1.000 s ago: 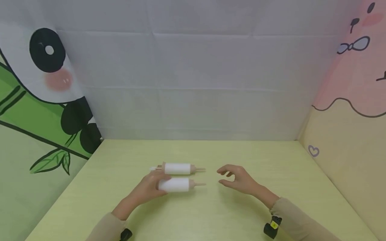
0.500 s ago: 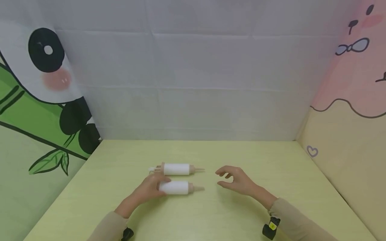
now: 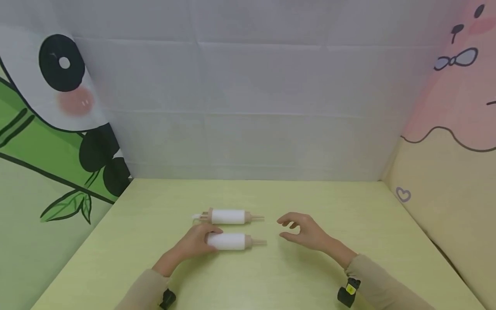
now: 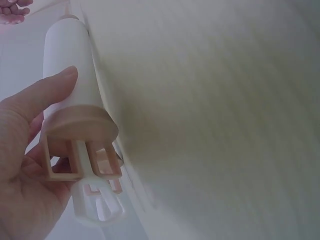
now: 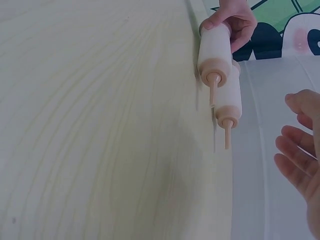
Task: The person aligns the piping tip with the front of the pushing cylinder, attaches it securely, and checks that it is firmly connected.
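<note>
My left hand (image 3: pixel 196 241) grips the rear part of the nearer icing syringe (image 3: pixel 229 241), thumb on one side and fingers on the other. This syringe has a white barrel, a beige nozzle pointing right and, in the left wrist view, a beige frame with a white looped plunger handle (image 4: pixel 100 205). It lies level, at or just above the table. A matching icing syringe (image 3: pixel 228 216) lies parallel behind it, its handle end to the left. My right hand (image 3: pixel 306 231) hovers to the right of both nozzle tips, fingers loosely bent, holding nothing.
The pale yellow tabletop (image 3: pixel 248 280) runs back to a creased white cloth wall (image 3: pixel 255 86). Printed side panels stand at the left (image 3: pixel 77 172) and right (image 3: pixel 445 193). Black cameras are worn on both wrists.
The nearer icing syringe, in my left hand, has come slightly toward me, widening the gap to the far one. My right hand has stayed nearly still.
</note>
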Motion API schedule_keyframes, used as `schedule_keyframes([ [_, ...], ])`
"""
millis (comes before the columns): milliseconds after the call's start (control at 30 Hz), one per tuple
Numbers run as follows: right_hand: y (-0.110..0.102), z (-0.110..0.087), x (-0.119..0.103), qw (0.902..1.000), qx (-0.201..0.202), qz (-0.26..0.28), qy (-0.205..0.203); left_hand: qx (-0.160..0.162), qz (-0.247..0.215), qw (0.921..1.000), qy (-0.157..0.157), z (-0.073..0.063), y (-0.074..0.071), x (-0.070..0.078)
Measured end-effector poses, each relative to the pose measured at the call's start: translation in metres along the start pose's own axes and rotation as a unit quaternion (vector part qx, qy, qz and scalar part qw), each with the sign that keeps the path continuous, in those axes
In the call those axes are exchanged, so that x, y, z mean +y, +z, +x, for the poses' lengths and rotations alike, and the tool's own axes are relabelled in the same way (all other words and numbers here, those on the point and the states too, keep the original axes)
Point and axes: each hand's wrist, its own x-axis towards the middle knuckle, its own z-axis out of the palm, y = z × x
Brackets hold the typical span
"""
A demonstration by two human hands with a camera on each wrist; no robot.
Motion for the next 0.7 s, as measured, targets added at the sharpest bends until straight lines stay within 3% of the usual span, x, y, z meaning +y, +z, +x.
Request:
schedule_keyframes([
  [233, 0.0017, -0.0034, 0.0000, 0.9992, -0.015, 0.021, 0.031, -0.001, -0.004, 1.0000, -0.001, -0.0012, -0.0011, 0.0006],
  [700, 0.0076, -0.0057, -0.0012, 0.9978, -0.024, 0.035, 0.050, 0.002, -0.005, 1.0000, 0.008, 0.0001, -0.0054, 0.0012],
])
